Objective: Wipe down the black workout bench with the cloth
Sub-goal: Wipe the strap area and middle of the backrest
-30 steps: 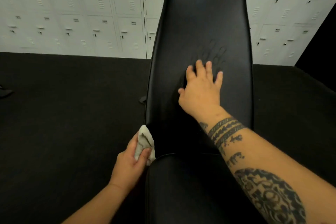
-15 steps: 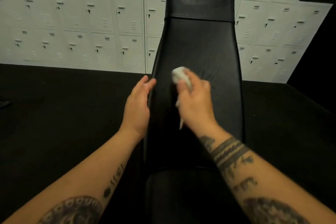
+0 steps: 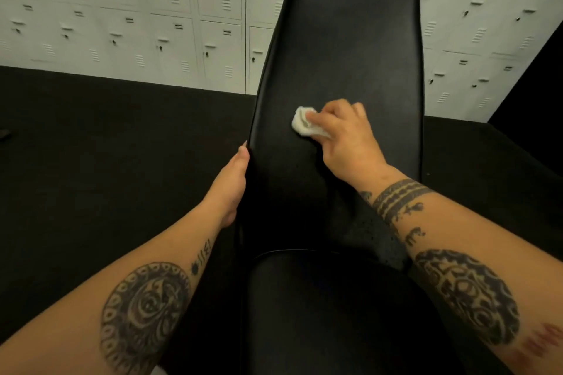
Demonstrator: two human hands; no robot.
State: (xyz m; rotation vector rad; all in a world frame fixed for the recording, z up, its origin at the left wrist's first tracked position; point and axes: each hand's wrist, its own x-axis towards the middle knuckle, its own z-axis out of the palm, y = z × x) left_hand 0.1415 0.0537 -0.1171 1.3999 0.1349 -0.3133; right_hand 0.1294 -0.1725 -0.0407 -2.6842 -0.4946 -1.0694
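The black workout bench [image 3: 350, 48] runs up the middle of the view, its long back pad tilted away from me and the seat pad nearest me. My right hand [image 3: 347, 137] grips a small bunched white cloth [image 3: 304, 126] and presses it onto the back pad, left of centre. My left hand [image 3: 233, 182] rests along the pad's left edge with straight fingers, lower than the cloth. Most of the cloth is hidden under my right fingers.
Dark rubber floor [image 3: 106, 161] lies on both sides of the bench. A wall of white lockers [image 3: 137, 9] stands behind it. A dark opening [image 3: 536, 76] is at the far right.
The cloth passed from my left hand to my right hand, which now presses it on the back pad. My left hand moved up to the pad's left edge, then slid lower along it.
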